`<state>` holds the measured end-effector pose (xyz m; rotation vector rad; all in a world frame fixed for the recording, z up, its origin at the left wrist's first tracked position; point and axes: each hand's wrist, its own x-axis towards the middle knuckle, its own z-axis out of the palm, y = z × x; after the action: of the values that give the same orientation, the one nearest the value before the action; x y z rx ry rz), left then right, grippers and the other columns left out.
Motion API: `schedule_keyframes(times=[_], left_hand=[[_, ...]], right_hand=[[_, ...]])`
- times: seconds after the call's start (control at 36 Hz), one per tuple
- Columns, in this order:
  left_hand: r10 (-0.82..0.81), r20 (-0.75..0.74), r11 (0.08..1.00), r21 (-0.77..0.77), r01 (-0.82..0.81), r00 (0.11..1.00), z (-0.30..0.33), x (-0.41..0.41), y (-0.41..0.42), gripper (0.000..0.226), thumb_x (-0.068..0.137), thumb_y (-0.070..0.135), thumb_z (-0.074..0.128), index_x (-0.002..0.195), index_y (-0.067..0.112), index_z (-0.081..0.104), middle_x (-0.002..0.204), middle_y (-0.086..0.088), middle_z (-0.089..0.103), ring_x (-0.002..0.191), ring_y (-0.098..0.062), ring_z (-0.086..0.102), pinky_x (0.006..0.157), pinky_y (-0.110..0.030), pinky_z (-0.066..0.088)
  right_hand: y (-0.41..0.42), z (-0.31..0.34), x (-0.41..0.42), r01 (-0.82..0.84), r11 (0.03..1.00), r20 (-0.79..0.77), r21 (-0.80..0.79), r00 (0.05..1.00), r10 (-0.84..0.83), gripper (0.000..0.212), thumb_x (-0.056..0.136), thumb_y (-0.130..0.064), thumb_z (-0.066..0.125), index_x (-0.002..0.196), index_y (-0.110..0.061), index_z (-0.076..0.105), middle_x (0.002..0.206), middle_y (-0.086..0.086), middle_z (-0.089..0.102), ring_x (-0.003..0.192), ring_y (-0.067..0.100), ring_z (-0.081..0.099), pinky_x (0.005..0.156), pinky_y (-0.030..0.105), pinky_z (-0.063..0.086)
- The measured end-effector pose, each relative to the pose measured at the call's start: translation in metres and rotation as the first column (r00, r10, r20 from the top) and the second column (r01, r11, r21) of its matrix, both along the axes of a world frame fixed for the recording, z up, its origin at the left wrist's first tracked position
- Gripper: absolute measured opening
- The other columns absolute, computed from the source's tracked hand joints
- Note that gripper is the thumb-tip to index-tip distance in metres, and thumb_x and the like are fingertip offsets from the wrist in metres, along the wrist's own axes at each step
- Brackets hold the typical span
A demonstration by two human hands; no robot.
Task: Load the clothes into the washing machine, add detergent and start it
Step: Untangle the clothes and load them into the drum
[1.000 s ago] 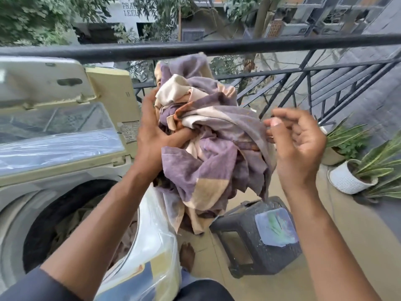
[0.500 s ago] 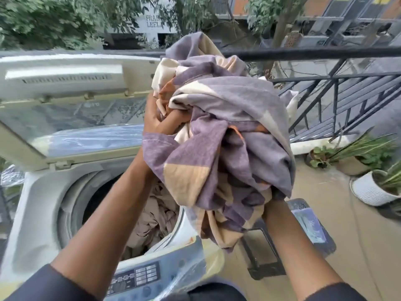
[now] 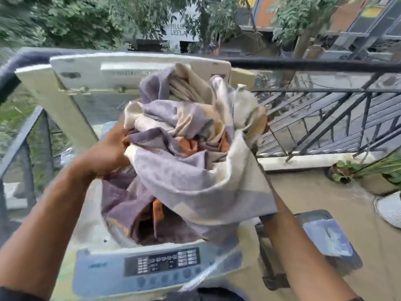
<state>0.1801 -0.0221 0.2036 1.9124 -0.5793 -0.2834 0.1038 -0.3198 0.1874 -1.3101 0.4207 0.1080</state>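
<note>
A bundled purple, cream and orange cloth (image 3: 191,161) hangs over the open drum of the top-loading washing machine (image 3: 152,272), its lower folds already down inside the tub. The left hand (image 3: 108,153) has its grip clenched on the bundle's left edge. The right hand (image 3: 263,161) is buried under the fabric's right side; its grip cannot be told, only the forearm shows. The machine's lid (image 3: 86,83) stands raised behind the cloth. A dark stool (image 3: 325,242) sits just beside the machine on the balcony floor.
</note>
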Motion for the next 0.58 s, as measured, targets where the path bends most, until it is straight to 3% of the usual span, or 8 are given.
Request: schedule_keyframes(times=[0.08,0.14,0.19,0.31,0.39,0.44,0.5,0.58], left_hand=[[0.099,-0.076,0.994,0.056,-0.095,0.992,-0.011,0.011,0.035,0.083,0.077,0.044,0.086,0.133,-0.004,0.047,0.119,0.019,0.068,0.107,0.012,0.062,0.098,-0.011,0.049],[0.174,-0.069,0.978,0.130,-0.164,0.982,-0.018,0.011,0.039,0.055,0.087,0.009,0.083,0.131,0.010,0.050,0.111,0.023,0.069,0.099,0.021,0.062,0.091,-0.004,0.047],[0.309,-0.031,0.925,0.242,-0.292,0.951,-0.036,0.007,0.047,0.052,0.090,-0.017,0.067,0.120,0.023,0.051,0.090,0.022,0.065,0.081,0.024,0.063,0.072,0.004,0.044],[0.358,-0.016,0.870,0.368,-0.328,0.933,-0.087,0.002,0.062,0.082,0.069,0.020,0.062,0.150,0.012,0.048,0.096,0.019,0.063,0.091,0.002,0.071,0.074,-0.008,0.053],[0.260,0.174,0.826,0.469,-0.312,0.950,-0.130,-0.004,0.066,0.099,0.066,0.038,0.085,0.154,0.030,0.041,0.129,-0.004,0.069,0.122,-0.022,0.065,0.092,-0.017,0.048],[0.156,0.035,0.833,0.532,-0.150,0.987,-0.158,-0.012,0.068,0.126,0.064,0.049,0.082,0.168,0.019,0.017,0.164,-0.013,0.040,0.150,-0.028,0.043,0.114,-0.018,0.033],[0.094,-0.146,0.762,0.647,0.023,0.985,-0.170,-0.016,0.069,0.134,0.065,0.055,0.079,0.169,0.013,0.006,0.170,-0.016,0.027,0.155,-0.032,0.034,0.122,-0.026,0.031],[0.112,-0.257,0.623,0.771,0.134,0.960,-0.179,-0.014,0.068,0.101,0.083,0.032,0.081,0.166,0.018,0.025,0.166,-0.010,0.037,0.149,-0.028,0.043,0.117,-0.031,0.038]], right_hand=[[0.030,-0.018,0.035,-0.054,0.989,0.069,-0.137,0.996,0.064,0.028,0.079,-0.014,0.077,0.106,-0.010,0.069,0.055,-0.028,0.066,0.064,-0.024,0.060,0.103,0.030,0.042],[0.040,-0.048,0.048,0.009,0.995,0.094,-0.101,0.996,0.001,0.021,0.092,0.002,0.066,0.112,-0.005,0.066,0.063,-0.020,0.072,0.070,-0.016,0.065,0.095,0.031,0.047],[0.054,-0.066,0.042,-0.038,0.999,0.129,-0.020,0.991,0.040,0.034,0.084,-0.003,0.066,0.118,-0.011,0.065,0.098,-0.004,0.077,0.094,0.010,0.071,0.092,0.032,0.053],[0.076,-0.098,0.049,-0.115,0.993,0.098,-0.001,0.989,0.114,0.053,0.076,0.013,0.053,0.122,-0.012,0.059,0.096,0.000,0.072,0.090,0.016,0.069,0.080,0.033,0.055],[0.092,-0.129,0.053,-0.060,0.948,-0.006,-0.314,0.998,0.061,0.067,0.077,0.001,0.052,0.134,-0.034,0.060,0.114,-0.003,0.074,0.104,0.021,0.071,0.087,0.036,0.058],[0.099,-0.148,0.053,-0.079,0.868,-0.142,-0.490,0.990,0.009,0.055,0.079,-0.010,0.051,0.124,-0.039,0.061,0.114,-0.005,0.073,0.103,0.023,0.070,0.086,0.037,0.058],[0.103,-0.167,0.052,-0.093,0.834,-0.271,-0.544,0.960,-0.069,0.049,0.074,-0.035,0.052,0.123,-0.042,0.055,0.122,-0.003,0.069,0.107,0.027,0.068,0.090,0.046,0.059],[0.112,-0.186,0.048,-0.130,0.768,-0.306,-0.627,0.948,-0.089,0.070,0.078,-0.039,0.064,0.144,-0.039,0.042,0.144,0.007,0.053,0.125,0.034,0.058,0.102,0.052,0.053]])
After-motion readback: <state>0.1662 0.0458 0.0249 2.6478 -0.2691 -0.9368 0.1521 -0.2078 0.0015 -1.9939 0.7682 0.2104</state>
